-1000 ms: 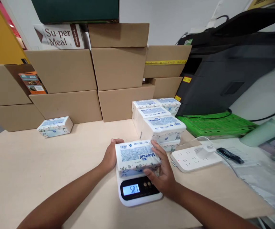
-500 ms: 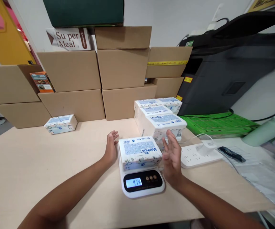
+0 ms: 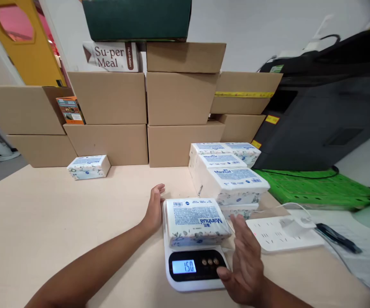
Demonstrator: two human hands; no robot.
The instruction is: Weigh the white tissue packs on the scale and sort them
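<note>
A white tissue pack (image 3: 198, 220) with blue print lies on a white digital kitchen scale (image 3: 168, 273), whose lit display reads 150. My left hand (image 3: 154, 209) rests along the left side of the pack and scale, fingers stretched out and not wrapped round anything. To the right of the scale, my right hand (image 3: 244, 261) is raised with fingers extended and the thumb near the front panel's buttons; I cannot tell whether the thumb touches it. Behind the scale stands a group of stacked tissue packs (image 3: 236, 182). Another tissue pack (image 3: 89, 167) sits alone at the back left.
Cardboard boxes (image 3: 108, 143) are stacked along the back of the table (image 3: 44, 239). A white power strip (image 3: 277, 239) with a plugged-in adapter lies at the right, near a black pen-like item (image 3: 339, 238). Behind them are a green plastic crate (image 3: 316, 188) and a dark printer (image 3: 326, 111).
The display has gone from 414 to 150. My right hand has moved lower and nearer to me, beside the scale's front panel. My left hand stays beside the pack; the view has shifted.
</note>
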